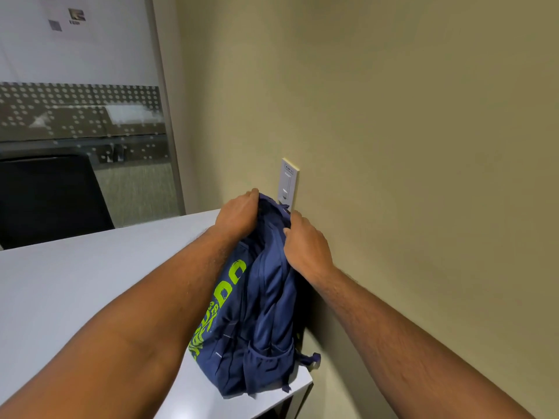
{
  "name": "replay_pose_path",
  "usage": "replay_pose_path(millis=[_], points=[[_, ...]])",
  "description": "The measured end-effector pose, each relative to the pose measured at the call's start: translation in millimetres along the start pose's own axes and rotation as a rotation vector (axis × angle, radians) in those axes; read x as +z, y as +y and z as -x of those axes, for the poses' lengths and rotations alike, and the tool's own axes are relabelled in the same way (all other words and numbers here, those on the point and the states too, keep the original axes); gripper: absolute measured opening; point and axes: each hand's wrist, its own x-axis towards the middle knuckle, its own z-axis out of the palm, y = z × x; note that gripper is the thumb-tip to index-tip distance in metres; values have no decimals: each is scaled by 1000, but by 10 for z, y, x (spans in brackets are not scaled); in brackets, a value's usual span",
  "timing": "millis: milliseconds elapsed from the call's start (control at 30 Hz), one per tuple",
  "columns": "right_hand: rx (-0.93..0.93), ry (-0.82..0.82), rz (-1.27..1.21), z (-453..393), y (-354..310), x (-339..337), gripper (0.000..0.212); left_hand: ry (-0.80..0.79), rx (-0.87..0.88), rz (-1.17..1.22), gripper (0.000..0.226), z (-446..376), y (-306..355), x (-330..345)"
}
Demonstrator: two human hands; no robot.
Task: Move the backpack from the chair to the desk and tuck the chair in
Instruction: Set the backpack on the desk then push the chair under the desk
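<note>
Resting on the white desk (75, 285), the navy backpack (260, 322) with green lettering is set close against the beige wall (408, 146), near the desk's right front corner. Its long axis runs away from the person, from the bottom end at the desk edge to the top end near the wall plate (289, 184). The top end is gripped from both sides: the left hand (239, 217) is closed over the left part of the fabric, and the right hand (307, 244) is clenched on the right part, between the bag and the wall. The two hands are about equally near to the bag, but the right one has little room because of the wall.

A side pocket (266, 361) is seen low on the bag; whether something is inside it cannot be told. The main compartment seems closed, and its content is not visible.

The first part of the task is judged almost done, since the bag is already supported by the desk. The release of both hands is judged to be what comes next. A dark chair (51, 198) is seen across the desk, at the left; whether this is the chair to be tucked in cannot be told. The bag's bottom end lies close to the desk edge, so a small slip is possible when it is let go.
</note>
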Motion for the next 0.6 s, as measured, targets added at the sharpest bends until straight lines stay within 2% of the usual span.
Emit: replay_pose_path(millis=[100,167,333,600], points=[[-35,8,49,53,34,-1,55,-64,-22,23,75,123,34,-24],[-36,27,86,124,36,5,62,-63,-34,30,81,235,37,-60],[-15,32,162,437,17,-39,68,-39,11,-13,86,575,29,-164],[16,44,297,1430,-39,-204,70,-17,34,12,66,1467,209,-81]])
